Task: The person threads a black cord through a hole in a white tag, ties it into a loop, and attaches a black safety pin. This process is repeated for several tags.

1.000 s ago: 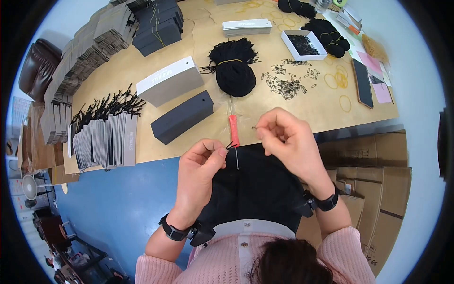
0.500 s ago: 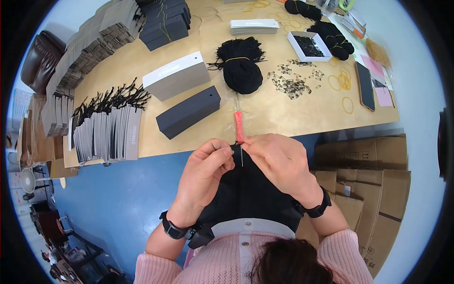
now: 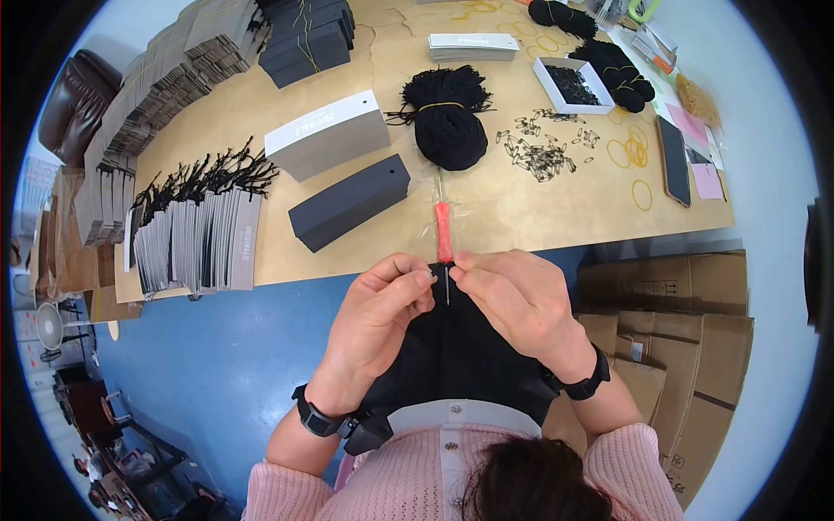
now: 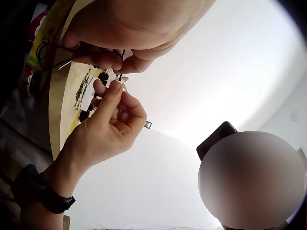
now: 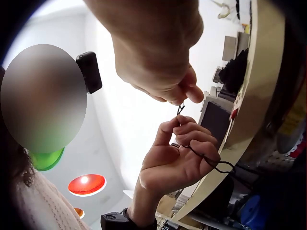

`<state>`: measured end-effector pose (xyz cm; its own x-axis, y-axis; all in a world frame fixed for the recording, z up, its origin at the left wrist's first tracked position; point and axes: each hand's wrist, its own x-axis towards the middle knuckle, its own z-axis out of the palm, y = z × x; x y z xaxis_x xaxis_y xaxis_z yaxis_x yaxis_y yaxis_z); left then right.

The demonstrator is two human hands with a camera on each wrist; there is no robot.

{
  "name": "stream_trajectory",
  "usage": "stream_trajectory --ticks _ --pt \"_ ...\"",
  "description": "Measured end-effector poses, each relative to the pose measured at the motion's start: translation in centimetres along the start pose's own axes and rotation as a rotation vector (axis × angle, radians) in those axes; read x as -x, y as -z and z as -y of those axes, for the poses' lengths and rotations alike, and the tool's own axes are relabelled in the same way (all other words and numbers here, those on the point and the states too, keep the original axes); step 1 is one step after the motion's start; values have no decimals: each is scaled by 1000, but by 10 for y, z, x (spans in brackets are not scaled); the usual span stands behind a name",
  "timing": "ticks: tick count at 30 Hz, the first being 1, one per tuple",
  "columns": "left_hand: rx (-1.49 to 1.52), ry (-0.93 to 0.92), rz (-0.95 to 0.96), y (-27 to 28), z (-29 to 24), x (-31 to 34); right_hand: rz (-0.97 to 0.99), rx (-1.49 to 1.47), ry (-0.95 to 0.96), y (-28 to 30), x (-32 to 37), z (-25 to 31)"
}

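In front of the table edge, my left hand pinches a thin black cord between thumb and forefinger. The cord's end points up from the fingertips in the right wrist view, and its loop trails behind the hand. My right hand pinches a tiny wire pin right at that cord end, mostly hidden by the fingers. Both hands' fingertips are close together. Just beyond them lies a red-handled tool, its thin metal shaft reaching over the table edge.
Loose small pins lie beside a white box of more. A black cord bundle sits mid-table. Dark tags, grey tags and corded tags stand to the left. A phone lies right.
My right hand has come left with the pin, from well apart to right beside the left hand's fingertips. In the last half second both hands have barely moved.
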<state>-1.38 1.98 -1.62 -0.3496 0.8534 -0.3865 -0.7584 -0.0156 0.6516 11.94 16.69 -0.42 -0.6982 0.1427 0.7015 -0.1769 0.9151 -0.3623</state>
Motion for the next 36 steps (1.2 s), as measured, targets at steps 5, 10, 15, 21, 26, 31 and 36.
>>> stream_trajectory --ticks 5,10,15,21,26,31,36 --pt "-40 -43 -15 0 3 1 -17 11 -56 0 1 1" --pt "-64 -68 -26 -1 3 2 -19 -13 -60 1 1 2" --pt "-63 -41 -32 0 4 2 -13 -11 -55 2 1 1" --pt "-61 -33 -16 0 3 1 -6 6 -32 3 1 4" --pt "-84 6 -69 -9 -1 2 -5 13 -12 3 1 2" --pt "-2 5 -10 -1 2 1 8 45 24 4 1 3" --pt "-14 -9 -13 -3 5 2 -7 32 18 3 1 8"
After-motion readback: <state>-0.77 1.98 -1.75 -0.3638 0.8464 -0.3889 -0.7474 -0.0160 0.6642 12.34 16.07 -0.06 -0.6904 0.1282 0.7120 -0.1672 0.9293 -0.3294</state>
